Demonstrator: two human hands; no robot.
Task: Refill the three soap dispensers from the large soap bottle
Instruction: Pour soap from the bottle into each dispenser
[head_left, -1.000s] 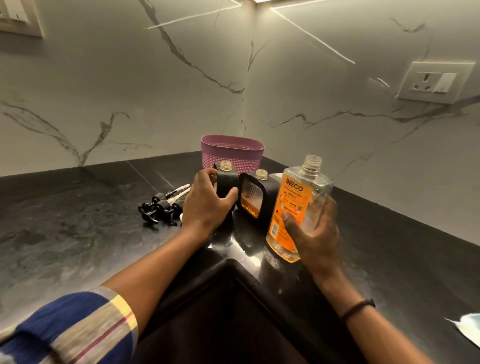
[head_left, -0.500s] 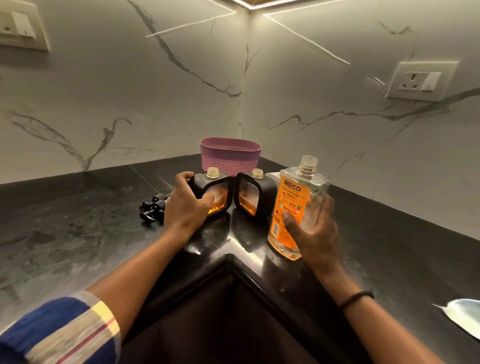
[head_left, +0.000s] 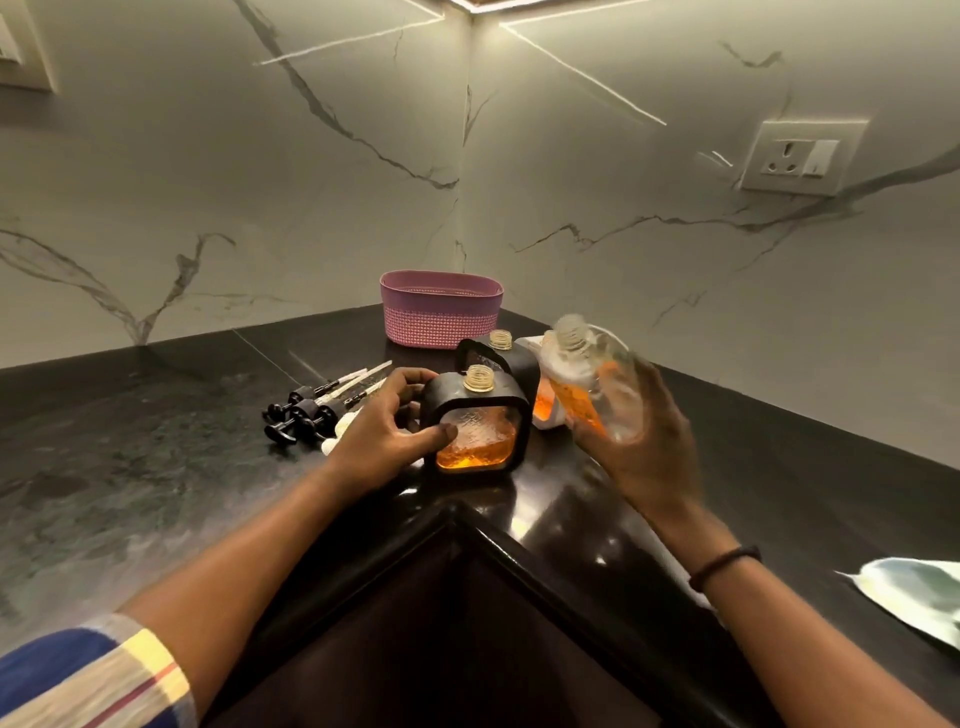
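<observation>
My left hand (head_left: 384, 436) grips the left side of a black-framed soap dispenser (head_left: 480, 431) with an open threaded neck and orange soap low inside. A second black dispenser (head_left: 511, 358) stands just behind it, also uncapped. A white dispenser (head_left: 543, 415) shows partly behind the big bottle. My right hand (head_left: 644, 447) holds the large clear soap bottle (head_left: 592, 384), lifted off the counter and tilted left, its open neck pointing up-left above the dispensers. Orange soap sits in its lower part.
Black pump heads with tubes (head_left: 317, 405) lie on the dark counter (head_left: 130, 467) left of my left hand. A pink basket (head_left: 441, 314) stands in the corner behind. A pale cloth (head_left: 919, 592) lies at the right edge. A wall socket (head_left: 800, 158) is on the right wall.
My left hand pulled the front dispenser nearer to the counter's inner corner. My right hand lifted the large bottle from the counter and tilted it leftward.
</observation>
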